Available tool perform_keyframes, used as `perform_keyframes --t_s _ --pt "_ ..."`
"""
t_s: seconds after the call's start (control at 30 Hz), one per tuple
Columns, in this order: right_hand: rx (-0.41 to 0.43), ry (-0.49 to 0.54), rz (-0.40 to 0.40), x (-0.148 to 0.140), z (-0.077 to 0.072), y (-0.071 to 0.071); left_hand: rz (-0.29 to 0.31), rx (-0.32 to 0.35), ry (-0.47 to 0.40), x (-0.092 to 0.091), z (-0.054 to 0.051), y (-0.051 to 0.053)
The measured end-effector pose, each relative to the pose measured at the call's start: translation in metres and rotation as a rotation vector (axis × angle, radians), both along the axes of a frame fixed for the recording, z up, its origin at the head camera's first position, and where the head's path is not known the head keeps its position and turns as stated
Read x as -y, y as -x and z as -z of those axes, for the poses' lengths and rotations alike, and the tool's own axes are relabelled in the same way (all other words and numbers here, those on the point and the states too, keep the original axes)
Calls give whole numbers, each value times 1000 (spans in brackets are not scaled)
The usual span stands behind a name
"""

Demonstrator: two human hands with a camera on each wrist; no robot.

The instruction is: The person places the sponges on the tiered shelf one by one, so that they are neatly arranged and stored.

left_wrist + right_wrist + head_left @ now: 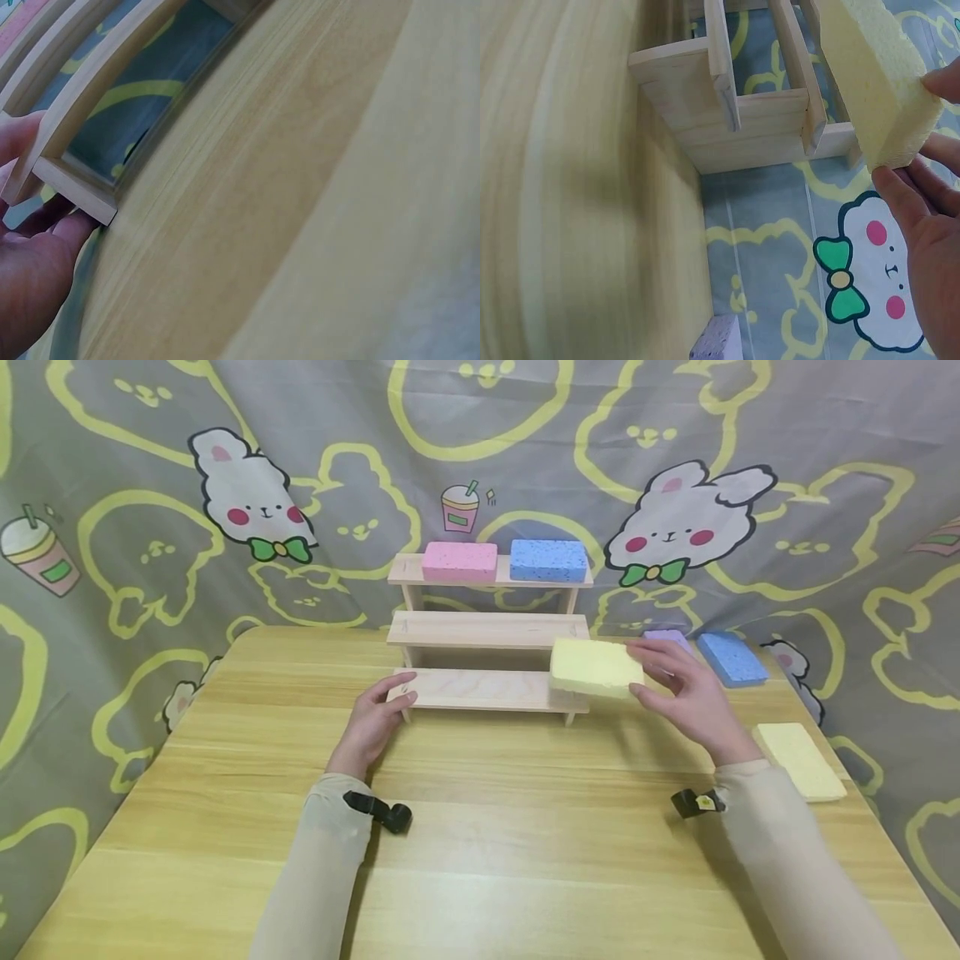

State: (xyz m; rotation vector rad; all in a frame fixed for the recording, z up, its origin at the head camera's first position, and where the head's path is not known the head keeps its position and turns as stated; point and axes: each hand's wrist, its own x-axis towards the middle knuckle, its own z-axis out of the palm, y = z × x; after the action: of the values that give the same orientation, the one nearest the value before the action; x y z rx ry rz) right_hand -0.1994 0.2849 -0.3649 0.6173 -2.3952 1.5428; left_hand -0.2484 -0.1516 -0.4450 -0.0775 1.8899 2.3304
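Note:
A three-tier wooden shelf (487, 631) stands at the back of the table. The left hand (375, 722) grips the left end of its lowest tier; in the left wrist view that hand (34, 277) has its fingers around the shelf's end (75, 191). The right hand (693, 697) pinches a yellow sponge (596, 667) by its right end, in front of the shelf's right side. In the right wrist view the right hand (937, 217) holds the yellow sponge (877, 82) between thumb and fingers, clear of the table. A pink sponge (460, 562) and a blue sponge (548, 561) lie on the top tier.
On the table's right side lie a purple sponge (667, 639), partly behind the right hand, another blue sponge (731, 658) and another yellow sponge (801, 762) by the right forearm. A patterned grey curtain (360, 410) hangs behind the table (487, 860).

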Motion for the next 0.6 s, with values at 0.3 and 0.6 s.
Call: perform_keyframes --t_s 0.3,0.6 --pt "22 14 -15 10 -15 16 -6 -3 1 0 0 0" --pt "61 12 -24 21 -31 34 -7 -4 4 0 0 -1"
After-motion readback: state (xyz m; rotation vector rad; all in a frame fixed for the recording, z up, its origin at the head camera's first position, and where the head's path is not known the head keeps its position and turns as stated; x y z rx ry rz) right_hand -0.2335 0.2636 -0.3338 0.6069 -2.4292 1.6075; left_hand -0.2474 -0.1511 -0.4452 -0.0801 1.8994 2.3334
